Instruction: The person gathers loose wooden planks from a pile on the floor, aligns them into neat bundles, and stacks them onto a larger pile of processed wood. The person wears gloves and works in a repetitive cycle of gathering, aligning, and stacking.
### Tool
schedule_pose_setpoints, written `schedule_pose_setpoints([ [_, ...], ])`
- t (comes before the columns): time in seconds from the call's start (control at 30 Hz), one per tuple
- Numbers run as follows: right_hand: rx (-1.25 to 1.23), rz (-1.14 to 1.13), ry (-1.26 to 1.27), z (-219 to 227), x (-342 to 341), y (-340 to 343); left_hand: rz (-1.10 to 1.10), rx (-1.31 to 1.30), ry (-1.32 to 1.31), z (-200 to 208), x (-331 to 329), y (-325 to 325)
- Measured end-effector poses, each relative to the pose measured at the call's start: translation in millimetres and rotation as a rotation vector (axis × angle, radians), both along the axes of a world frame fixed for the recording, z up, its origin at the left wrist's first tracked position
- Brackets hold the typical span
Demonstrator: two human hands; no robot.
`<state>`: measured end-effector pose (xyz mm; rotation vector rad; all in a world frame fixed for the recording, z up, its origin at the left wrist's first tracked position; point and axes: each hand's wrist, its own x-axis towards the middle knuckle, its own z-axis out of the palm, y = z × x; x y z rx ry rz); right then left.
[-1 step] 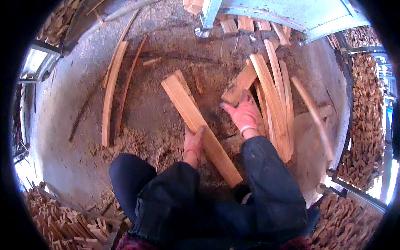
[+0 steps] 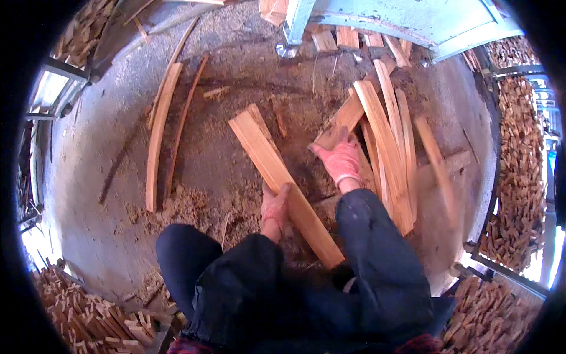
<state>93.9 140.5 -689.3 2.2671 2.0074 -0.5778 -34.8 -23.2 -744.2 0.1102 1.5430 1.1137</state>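
Note:
My left hand (image 2: 275,207) is closed around the left edge of a long, pale wooden board (image 2: 289,192), which slants from upper left to lower right before me. A second piece of wood (image 2: 257,114) shows along the upper part of that board, mostly hidden by it. In a pink glove, my right hand (image 2: 341,158) grips the near end of another wooden board (image 2: 342,121), its thumb on the left side and fingers over the top. That board's far end runs under a curved wooden strip (image 2: 384,150) in a loose bunch to the right.
Curved strips (image 2: 158,138) lie on the dirt floor at left, near sawdust (image 2: 183,206). A blurred wooden strip (image 2: 437,165) is at the right. A light-blue metal frame (image 2: 377,22) stands at the far side, with wood blocks (image 2: 348,38) beneath. Stacked wood pieces (image 2: 519,171) line the right.
My right hand has shifted slightly left and nearer, with the board's end in it. The blurred strip at the right has swung a little to the left. My left hand keeps its hold.

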Motion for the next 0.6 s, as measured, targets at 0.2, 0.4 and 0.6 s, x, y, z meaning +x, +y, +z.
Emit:
schedule_pose_setpoints([
  [0.2,-0.141,-0.202,-0.133,-6,-11,25,0.038,0.1,-0.138,8,-3,4],
  [0.4,-0.182,-0.24,0.48,27,87,5,0.033,0.051,-0.119,9,6,8],
  [0.6,-0.169,-0.321,0.968,54,83,-127,0.148,0.028,-0.27,26,4,8],
])
